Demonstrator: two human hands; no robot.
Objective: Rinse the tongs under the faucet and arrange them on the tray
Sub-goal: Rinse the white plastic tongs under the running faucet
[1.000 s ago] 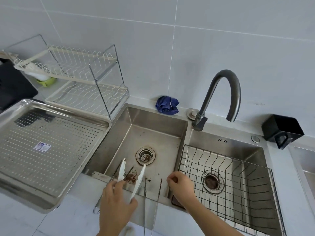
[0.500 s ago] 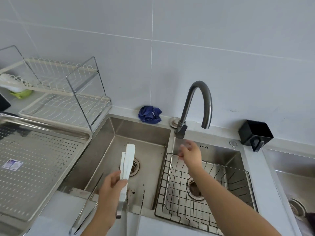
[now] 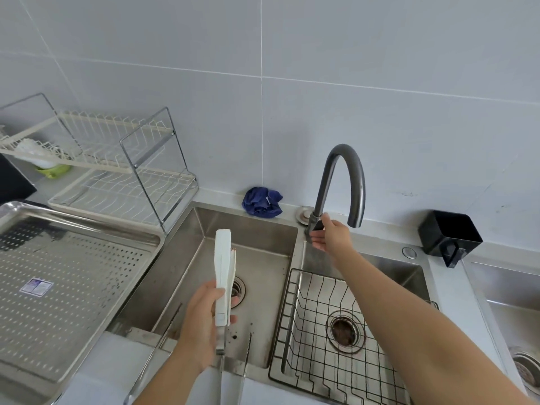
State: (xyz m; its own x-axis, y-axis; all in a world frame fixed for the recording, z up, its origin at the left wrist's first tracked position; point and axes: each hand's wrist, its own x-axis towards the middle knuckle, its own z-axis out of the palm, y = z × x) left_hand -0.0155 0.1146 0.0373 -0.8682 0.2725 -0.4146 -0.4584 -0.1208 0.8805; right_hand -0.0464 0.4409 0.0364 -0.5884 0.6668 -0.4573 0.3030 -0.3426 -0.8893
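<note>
gripping white tongs point(image 3: 223, 267), left hand point(image 3: 201, 320) over steel sink point(image 3: 181, 267); right hand point(image 3: 330, 236) pinches faucet lever point(image 3: 318, 225).

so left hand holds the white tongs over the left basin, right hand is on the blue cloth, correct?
One thing is wrong. The right hand is not on the blue cloth; it grips the faucet handle, as the head view shows. The rest stands: the left hand holds the white tongs over the left basin.
</note>
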